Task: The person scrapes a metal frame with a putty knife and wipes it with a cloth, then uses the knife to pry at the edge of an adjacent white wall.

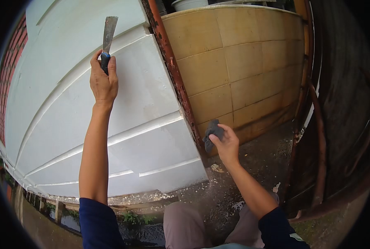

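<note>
My left hand (103, 81) is closed around the dark handle of a scraper (108, 35), its flat metal blade pointing up in front of the white wall (139, 83). Lower and to the right, my right hand (227, 143) pinches a dark grey crumpled piece, like a cloth (213, 133), between thumb and fingers. That piece is near the rusty brown post (172, 68) and the bottom of the tan tiled wall (243, 62).
Wet dark ground (255, 166) with pale flecks lies below the walls. Rusty pipes (318, 145) stand at the right. Small green plants (133, 218) grow by a water-filled channel near my knees. A white tub (189, 4) sits behind the tiled wall.
</note>
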`<state>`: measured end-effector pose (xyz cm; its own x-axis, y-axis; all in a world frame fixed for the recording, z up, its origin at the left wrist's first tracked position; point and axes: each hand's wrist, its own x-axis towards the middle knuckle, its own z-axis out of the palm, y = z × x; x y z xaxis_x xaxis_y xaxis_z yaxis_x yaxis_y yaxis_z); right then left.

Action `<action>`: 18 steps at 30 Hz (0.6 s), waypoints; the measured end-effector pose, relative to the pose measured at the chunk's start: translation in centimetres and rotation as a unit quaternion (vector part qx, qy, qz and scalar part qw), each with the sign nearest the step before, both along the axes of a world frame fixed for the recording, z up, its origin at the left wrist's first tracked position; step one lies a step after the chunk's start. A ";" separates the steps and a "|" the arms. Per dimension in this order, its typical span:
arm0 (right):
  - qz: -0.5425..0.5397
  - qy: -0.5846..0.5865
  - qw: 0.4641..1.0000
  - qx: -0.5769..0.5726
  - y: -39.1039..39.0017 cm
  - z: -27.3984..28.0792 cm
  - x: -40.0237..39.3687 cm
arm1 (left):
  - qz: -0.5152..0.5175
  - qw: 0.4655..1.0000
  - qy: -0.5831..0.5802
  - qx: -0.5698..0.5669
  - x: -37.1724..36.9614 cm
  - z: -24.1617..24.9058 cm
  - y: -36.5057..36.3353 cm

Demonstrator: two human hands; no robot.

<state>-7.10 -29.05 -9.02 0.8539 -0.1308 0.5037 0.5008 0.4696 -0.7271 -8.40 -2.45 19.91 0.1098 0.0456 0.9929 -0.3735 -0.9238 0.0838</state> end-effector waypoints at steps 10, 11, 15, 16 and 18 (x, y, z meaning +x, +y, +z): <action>-0.307 -0.419 0.847 -0.114 6.1 29.9 15.6 | 0.134 0.945 -0.196 0.226 4.9 -2.5 2.5; -0.245 -0.417 0.822 -0.301 7.5 28.0 19.6 | 0.134 0.943 -0.208 0.224 6.0 -2.2 2.7; -0.314 -0.484 0.786 -0.223 8.4 27.4 22.6 | 0.147 0.940 -0.219 0.218 5.6 -3.0 2.9; -0.333 -0.515 0.772 -0.164 9.2 28.9 23.4 | 0.145 0.940 -0.218 0.220 5.5 -3.1 2.9; -0.357 -0.471 0.804 -0.069 9.8 36.6 22.9 | 0.140 0.939 -0.220 0.222 5.7 -3.0 2.9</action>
